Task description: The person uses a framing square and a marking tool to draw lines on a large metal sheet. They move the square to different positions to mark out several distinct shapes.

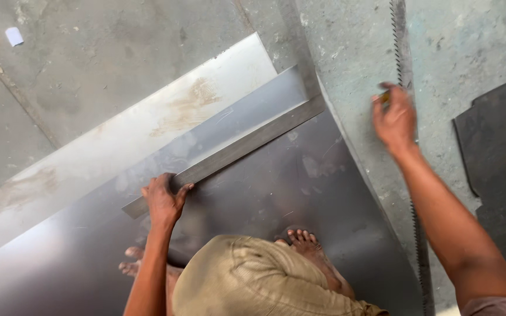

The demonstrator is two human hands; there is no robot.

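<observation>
Head view: left hand (164,202) presses flat on steel straightedge (229,153) lying across metal sheet (300,193), at 7 o'clock. Right hand (395,120), 2 o'clock, pinches a small yellowish object (385,97), mostly hidden, over the saw blade (408,152) on concrete floor (89,64).

One head camera looked steeply down, close over the metal sheet (300,193) mid-frame, floor (89,58) filling the frame's top.

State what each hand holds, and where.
Left hand presses the flat metal bar at its near end; right hand pinches a small yellowish object.
</observation>
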